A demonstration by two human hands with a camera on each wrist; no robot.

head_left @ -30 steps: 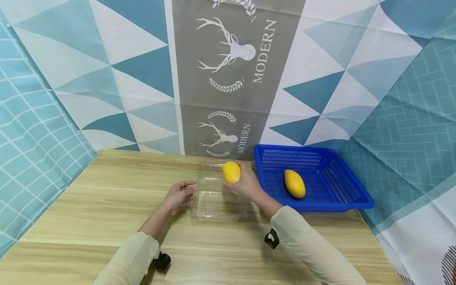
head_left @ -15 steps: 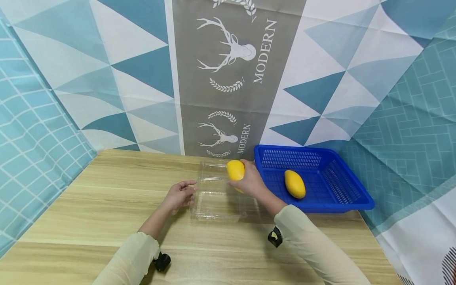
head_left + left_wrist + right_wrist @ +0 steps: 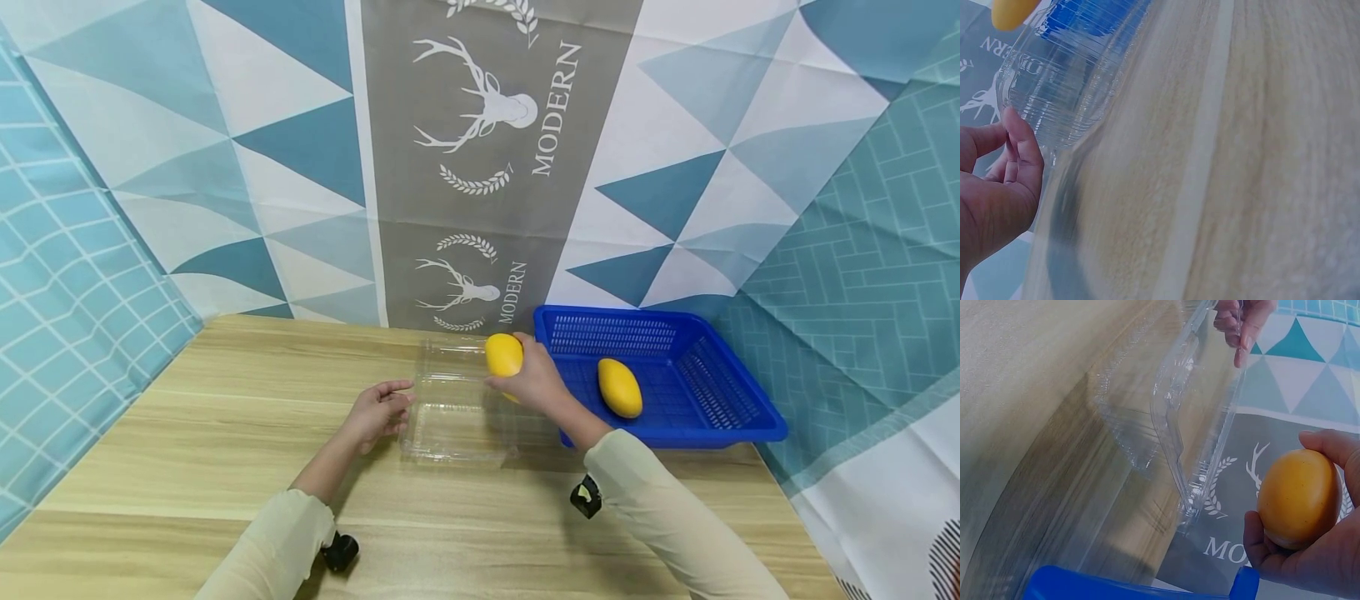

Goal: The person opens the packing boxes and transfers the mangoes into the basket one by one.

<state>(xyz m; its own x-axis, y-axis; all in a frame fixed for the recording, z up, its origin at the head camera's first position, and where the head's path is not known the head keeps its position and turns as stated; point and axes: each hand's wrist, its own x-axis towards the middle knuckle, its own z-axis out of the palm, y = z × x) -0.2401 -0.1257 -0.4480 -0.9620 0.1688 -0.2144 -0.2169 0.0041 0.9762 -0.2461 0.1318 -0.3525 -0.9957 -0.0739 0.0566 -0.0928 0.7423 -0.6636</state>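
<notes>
My right hand [image 3: 536, 377] grips a yellow mango [image 3: 504, 355] above the right side of a clear plastic clamshell box [image 3: 457, 425]. In the right wrist view the mango [image 3: 1300, 497] sits between thumb and fingers, apart from the box. My left hand [image 3: 381, 410] is at the box's left edge; in the left wrist view its thumb and index finger pinch the rim of the clear box [image 3: 1063, 87]. Nothing shows inside the box. A second mango [image 3: 620, 388] lies in a blue plastic basket [image 3: 731, 433] to the right.
The wooden table [image 3: 225, 467] carries the box and the basket, which stand close together near its back edge. Behind them hangs a patterned cloth [image 3: 465, 200] with deer heads. Blue tiled-print cloths [image 3: 67, 250] border the sides.
My right hand has shifted a little to the right with the mango, closer to the blue basket. The left hand and the box stay where they were.
</notes>
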